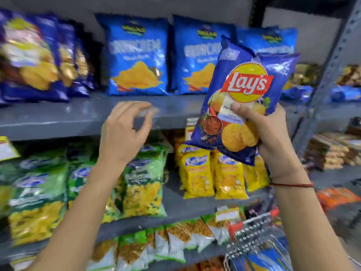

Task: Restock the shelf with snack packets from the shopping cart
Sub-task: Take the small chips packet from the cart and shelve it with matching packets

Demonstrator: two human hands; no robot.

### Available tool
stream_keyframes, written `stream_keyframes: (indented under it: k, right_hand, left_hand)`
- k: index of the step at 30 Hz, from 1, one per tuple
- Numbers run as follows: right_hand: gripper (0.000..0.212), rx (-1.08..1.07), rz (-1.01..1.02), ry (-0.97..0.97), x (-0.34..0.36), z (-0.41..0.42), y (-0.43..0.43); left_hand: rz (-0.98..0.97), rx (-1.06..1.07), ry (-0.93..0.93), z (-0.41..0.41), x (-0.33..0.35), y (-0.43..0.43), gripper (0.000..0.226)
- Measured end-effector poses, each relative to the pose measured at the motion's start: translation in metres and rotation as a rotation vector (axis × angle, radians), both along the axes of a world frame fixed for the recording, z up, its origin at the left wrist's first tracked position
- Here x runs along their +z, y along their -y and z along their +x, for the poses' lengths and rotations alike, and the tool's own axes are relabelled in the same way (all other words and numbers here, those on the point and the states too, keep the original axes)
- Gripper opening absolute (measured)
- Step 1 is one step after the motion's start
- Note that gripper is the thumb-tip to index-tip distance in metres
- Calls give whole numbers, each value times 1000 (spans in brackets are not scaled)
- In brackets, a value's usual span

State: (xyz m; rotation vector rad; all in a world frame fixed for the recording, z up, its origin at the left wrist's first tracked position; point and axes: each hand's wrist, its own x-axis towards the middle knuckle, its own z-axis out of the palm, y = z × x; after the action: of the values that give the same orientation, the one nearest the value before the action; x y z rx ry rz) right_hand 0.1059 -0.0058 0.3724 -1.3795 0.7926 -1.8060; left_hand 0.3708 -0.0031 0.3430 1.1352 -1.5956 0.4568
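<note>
My right hand (273, 133) is shut on blue Lay's chip packets (244, 94), held upright in front of the upper grey shelf (78, 118); a second packet shows behind the front one. My left hand (125, 130) hovers with fingers apart and nothing in it at the shelf's front edge, left of the packets. Dark blue Lay's packets (33, 59) stand at the shelf's left end. Light blue chip bags (136, 55) stand along its back. The wire shopping cart (252, 237) is at the bottom right with blue packets inside.
Green snack bags (39, 192) and yellow packets (197, 173) fill the shelf below, with white-and-green bags (172, 245) lower still. A perforated grey upright (336, 55) separates a neighbouring rack at the right holding brown and orange packs.
</note>
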Motion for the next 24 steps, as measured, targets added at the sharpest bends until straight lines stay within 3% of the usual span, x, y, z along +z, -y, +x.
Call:
stream_keyframes:
  k: [7, 12, 17, 24]
  right_hand:
    - [35, 239, -53, 64, 39, 138, 32]
    - [35, 358, -45, 14, 57, 232, 55]
    - [46, 400, -37, -59, 65, 312, 77]
    - [68, 335, -1, -227, 53, 365, 97]
  left_hand:
    - [141, 366, -28, 136, 9, -27, 37]
    - [238, 508, 4, 184, 4, -45, 54]
    - [305, 511, 115, 195, 6, -50, 50]
    - [320, 495, 124, 197, -6, -48, 51]
